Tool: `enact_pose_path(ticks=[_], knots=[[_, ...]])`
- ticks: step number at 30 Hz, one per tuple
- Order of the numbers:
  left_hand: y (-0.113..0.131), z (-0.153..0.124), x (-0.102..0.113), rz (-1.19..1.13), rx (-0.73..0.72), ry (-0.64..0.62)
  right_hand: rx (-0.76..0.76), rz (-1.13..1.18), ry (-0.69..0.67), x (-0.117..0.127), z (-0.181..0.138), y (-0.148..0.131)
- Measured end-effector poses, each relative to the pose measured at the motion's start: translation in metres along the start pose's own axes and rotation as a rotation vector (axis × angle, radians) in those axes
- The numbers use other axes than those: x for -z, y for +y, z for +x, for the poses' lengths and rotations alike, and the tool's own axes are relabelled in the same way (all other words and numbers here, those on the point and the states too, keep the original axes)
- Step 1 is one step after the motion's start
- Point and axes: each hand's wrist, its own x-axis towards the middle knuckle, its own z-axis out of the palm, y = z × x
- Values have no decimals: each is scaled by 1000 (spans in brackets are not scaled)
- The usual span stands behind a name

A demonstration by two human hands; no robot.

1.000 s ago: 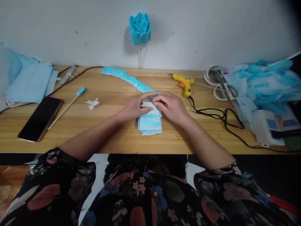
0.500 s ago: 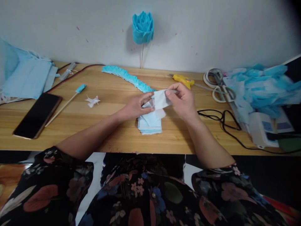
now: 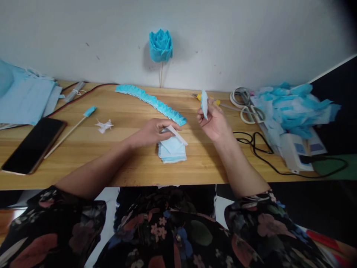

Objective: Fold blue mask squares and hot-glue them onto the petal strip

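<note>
My left hand (image 3: 152,132) pinches a thin white sheet (image 3: 178,134) just above a stack of pale blue fabric squares (image 3: 172,150). Raised to the right, my right hand (image 3: 214,121) grips a light blue fabric piece (image 3: 204,104) between thumb and fingers; it is seen nearly edge-on. Beyond my left hand, a row of overlapping folded blue pieces (image 3: 150,100) runs diagonally across the table. At the back, a blue fabric rose (image 3: 161,45) stands on a thin stick against the wall.
On the left lie a phone (image 3: 35,145), a stick with a blue tip (image 3: 67,136), white scraps (image 3: 104,125) and face masks (image 3: 30,98). A yellow glue gun (image 3: 216,101), scissors (image 3: 252,113), a blue scrap heap (image 3: 295,106) and a black cable (image 3: 262,158) occupy the right.
My hands have moved apart. The blue piece has gone up and right in my right hand, while my left hand keeps a white sheet lower over the stack. The view has shifted slightly.
</note>
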Motion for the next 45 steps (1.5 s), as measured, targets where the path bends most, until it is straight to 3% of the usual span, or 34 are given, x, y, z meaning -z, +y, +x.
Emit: enact_pose_path(ticks=[5, 14, 23, 27, 30, 34, 38, 40, 45], knots=[[2, 1, 15, 69, -22, -131, -55, 40, -39, -2, -3, -2], [-1, 1, 28, 61, 8, -203, -101, -38, -182, 8, 0, -4], [-4, 0, 31, 55, -38, -116, -93, -89, -226, -8, -12, -24], [-4, 0, 29, 0, -96, -30, -96, -139, -210, -8, -12, -17], [-1, -1, 28, -82, -131, 69, 46, -398, -154, -2, -11, -5], [1, -1, 25, -138, -175, 174, 448, -919, -89, 4, -11, 1], [0, 1, 22, -139, -224, 253, 733, -967, -134, -5, -18, -6], [-2, 2, 21, -131, -252, 282, 721, -903, -201, -14, -25, -10], [-2, 3, 17, -108, -252, 313, 467, -783, -377, -33, -36, -10]])
